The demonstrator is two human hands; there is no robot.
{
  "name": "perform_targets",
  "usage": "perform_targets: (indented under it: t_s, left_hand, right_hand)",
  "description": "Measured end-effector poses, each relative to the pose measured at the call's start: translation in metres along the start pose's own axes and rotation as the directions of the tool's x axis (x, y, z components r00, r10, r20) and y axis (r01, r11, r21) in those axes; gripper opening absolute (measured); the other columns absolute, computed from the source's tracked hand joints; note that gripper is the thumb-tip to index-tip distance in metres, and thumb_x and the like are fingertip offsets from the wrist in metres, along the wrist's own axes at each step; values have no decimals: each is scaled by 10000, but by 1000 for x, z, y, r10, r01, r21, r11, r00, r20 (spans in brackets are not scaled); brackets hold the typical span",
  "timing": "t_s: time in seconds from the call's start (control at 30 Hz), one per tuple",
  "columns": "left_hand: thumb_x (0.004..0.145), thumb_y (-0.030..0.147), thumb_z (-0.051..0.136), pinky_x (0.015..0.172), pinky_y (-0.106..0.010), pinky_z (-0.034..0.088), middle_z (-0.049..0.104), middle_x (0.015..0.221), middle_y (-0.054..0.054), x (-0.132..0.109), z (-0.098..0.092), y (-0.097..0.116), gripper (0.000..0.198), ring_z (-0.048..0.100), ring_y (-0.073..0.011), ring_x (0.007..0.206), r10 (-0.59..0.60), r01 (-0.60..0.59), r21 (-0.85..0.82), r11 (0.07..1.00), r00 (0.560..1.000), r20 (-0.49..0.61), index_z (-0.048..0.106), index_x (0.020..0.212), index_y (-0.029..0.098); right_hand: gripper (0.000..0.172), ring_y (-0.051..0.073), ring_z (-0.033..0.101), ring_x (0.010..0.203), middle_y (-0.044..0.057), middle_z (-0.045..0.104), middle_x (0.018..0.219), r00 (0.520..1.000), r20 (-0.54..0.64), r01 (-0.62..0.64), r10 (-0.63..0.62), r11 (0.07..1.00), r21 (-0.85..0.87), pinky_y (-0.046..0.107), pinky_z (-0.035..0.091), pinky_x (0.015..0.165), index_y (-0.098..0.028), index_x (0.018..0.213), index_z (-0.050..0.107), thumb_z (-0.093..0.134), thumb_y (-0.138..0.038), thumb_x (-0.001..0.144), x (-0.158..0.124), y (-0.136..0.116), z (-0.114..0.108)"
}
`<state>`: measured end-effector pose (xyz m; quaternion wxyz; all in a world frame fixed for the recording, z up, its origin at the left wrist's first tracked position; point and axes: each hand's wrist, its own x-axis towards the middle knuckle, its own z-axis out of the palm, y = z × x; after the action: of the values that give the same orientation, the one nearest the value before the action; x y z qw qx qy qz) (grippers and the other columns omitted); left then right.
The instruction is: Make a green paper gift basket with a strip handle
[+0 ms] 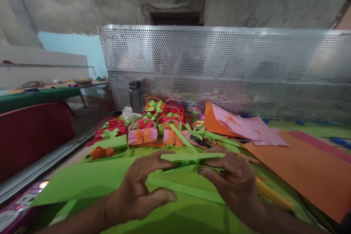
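A light green paper bow [189, 158] is held up above the table in front of me. My right hand [237, 177] pinches the bow's right side between thumb and fingers. My left hand [138, 177] reaches the bow's left end with its fingertips, partly hidden behind the paper. The left thumb stands well apart from those fingers. Below both hands lie a green strip [186, 189] and a large green sheet [93, 175]. Just beyond them stand small paper handbags with bows, among them a pink one with an orange bow [134, 137].
Orange sheets [307, 168] and pink sheets [246, 126] spread to the right. A yellow-handled tool [275, 193] lies beside my right wrist. Behind the bags are a dark bottle [135, 98] and a perforated metal panel [227, 51]. A red chair back [33, 135] stands left of the table.
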<state>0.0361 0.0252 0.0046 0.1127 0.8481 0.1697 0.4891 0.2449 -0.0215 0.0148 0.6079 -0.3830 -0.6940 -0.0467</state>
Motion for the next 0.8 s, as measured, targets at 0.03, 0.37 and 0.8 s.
perform_targets:
  t_s: [0.03, 0.37, 0.8]
  left_hand:
    - [670, 367, 708, 663, -234, 535, 710, 851, -43, 1, 3, 2, 339, 667, -171, 747, 31, -30, 50, 998, 999, -20, 617, 959, 215]
    - [748, 184, 624, 481, -140, 489, 687, 568, 41, 9, 11, 13, 41, 616, -84, 460, 65, -30, 236, 971, 988, -142, 642, 752, 221]
    - [673, 119, 640, 504, -178, 509, 705, 588, 38, 6, 8, 10, 182, 646, -129, 491, -3, 34, 250, 968, 992, -122, 689, 740, 281]
  right_hand:
    - [121, 110, 637, 634, -25, 658, 605, 1000, 15, 8, -8, 1000, -13, 171, 507, 611, -191, 595, 617, 699, -178, 683, -1, 0, 0]
    - [101, 132, 659, 683, 42, 691, 750, 983, 150, 115, -103, 991, -72, 204, 523, 637, -175, 645, 632, 662, -214, 734, -12, 2, -4]
    - [108, 139, 639, 700, 12, 671, 755, 993, 118, -2, 5, 1000, -26, 234, 521, 628, -213, 660, 633, 649, -122, 715, -15, 7, 4]
